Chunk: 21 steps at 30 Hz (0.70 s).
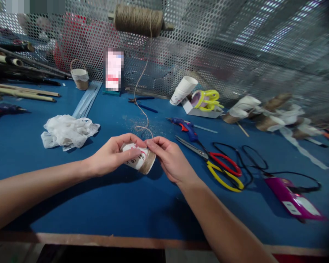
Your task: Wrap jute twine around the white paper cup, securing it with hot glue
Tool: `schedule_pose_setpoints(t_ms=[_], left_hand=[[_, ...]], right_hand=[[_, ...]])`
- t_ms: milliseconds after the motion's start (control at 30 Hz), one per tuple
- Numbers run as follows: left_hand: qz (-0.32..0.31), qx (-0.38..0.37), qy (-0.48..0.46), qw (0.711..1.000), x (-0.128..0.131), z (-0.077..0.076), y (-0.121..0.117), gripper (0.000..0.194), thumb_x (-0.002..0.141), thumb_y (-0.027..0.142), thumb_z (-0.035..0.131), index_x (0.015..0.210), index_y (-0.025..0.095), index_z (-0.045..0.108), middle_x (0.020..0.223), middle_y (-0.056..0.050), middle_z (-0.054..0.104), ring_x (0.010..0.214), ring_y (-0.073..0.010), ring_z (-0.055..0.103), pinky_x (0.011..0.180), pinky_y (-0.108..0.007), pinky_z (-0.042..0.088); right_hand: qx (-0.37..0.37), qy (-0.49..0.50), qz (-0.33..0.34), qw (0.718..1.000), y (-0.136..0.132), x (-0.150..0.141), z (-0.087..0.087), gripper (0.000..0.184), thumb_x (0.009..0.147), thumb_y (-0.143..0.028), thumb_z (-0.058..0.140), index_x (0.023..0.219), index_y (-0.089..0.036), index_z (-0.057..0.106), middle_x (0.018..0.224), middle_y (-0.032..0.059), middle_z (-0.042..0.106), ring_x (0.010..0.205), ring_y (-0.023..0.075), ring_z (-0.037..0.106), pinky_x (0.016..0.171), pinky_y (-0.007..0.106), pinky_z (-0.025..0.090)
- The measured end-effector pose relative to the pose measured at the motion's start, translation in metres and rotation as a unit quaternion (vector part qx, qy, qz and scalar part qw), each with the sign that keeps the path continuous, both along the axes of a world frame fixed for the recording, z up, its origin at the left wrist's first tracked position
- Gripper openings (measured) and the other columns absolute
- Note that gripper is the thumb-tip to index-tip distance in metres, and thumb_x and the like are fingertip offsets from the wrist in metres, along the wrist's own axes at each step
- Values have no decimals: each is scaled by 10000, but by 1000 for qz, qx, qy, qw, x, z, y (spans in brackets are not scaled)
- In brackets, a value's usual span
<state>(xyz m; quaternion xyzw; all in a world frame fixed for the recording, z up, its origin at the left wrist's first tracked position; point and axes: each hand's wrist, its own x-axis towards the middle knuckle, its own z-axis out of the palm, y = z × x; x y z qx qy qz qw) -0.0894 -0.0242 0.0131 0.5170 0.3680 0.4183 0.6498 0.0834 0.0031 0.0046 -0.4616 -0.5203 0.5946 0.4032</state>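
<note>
My left hand (117, 153) is closed around a white paper cup (133, 156) with printed marks, tipped on its side above the blue table. Brown twine (148, 162) wraps the cup's end nearest my right hand. Against that end, the thumb and fingers of my right hand (166, 153) pinch the loose twine (146, 120). From there the strand loops over the tabletop and rises to a large twine spool (138, 20) mounted at the mesh wall. The exact pinch point is partly hidden by my fingers.
Right of my hands lie a blue glue gun (185, 126) and scissors (208, 157) with red and yellow handles. Crumpled white lace (68, 131) sits left. Farther back stand stacked paper cups (183, 89), a small basket (80, 78) and pliers (144, 104). A purple pouch (293, 199) lies right.
</note>
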Motion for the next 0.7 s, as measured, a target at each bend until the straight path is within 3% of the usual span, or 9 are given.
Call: schedule_pose_setpoints(t_ms=[200, 300, 400, 567, 700], left_hand=[[22, 48, 18, 998, -2, -5, 4, 160, 779, 254, 605, 869, 123, 587, 706, 11, 591, 575, -67, 498, 566, -179, 395], [44, 121, 62, 990, -3, -6, 5, 182, 802, 242, 580, 937, 123, 604, 828, -28, 639, 639, -84, 537, 604, -188, 422], [71, 180, 92, 977, -4, -7, 4, 244, 817, 230, 559, 1031, 120, 597, 982, -69, 651, 737, -109, 575, 660, -197, 449], [57, 192, 130, 971, -6, -8, 6, 379, 822, 231, 540, 1182, 114, 546, 996, -76, 664, 758, -119, 596, 681, -203, 467], [48, 179, 154, 971, -7, -7, 9, 296, 846, 274, 505, 1068, 117, 622, 971, -71, 681, 797, -144, 619, 723, -227, 480]], right_hand=[[28, -3, -18, 999, 1, 1, -1, 274, 739, -456, 645, 750, -183, 631, 791, 22, 644, 760, 132, 579, 735, 286, 434], [36, -19, -25, 999, 0, 3, 1, 333, 772, -516, 586, 785, -185, 627, 802, 32, 649, 794, 150, 600, 740, 296, 451], [46, -46, 13, 998, 0, 5, 1, 345, 793, -519, 564, 872, -190, 629, 822, 39, 660, 817, 171, 617, 709, 300, 470], [101, -88, 31, 990, -2, 6, 1, 282, 809, -456, 578, 907, -196, 620, 860, 32, 670, 805, 157, 627, 713, 285, 490], [119, -129, 62, 982, -4, 5, 6, 270, 834, -444, 532, 891, -193, 613, 838, 26, 680, 793, 153, 640, 721, 283, 503]])
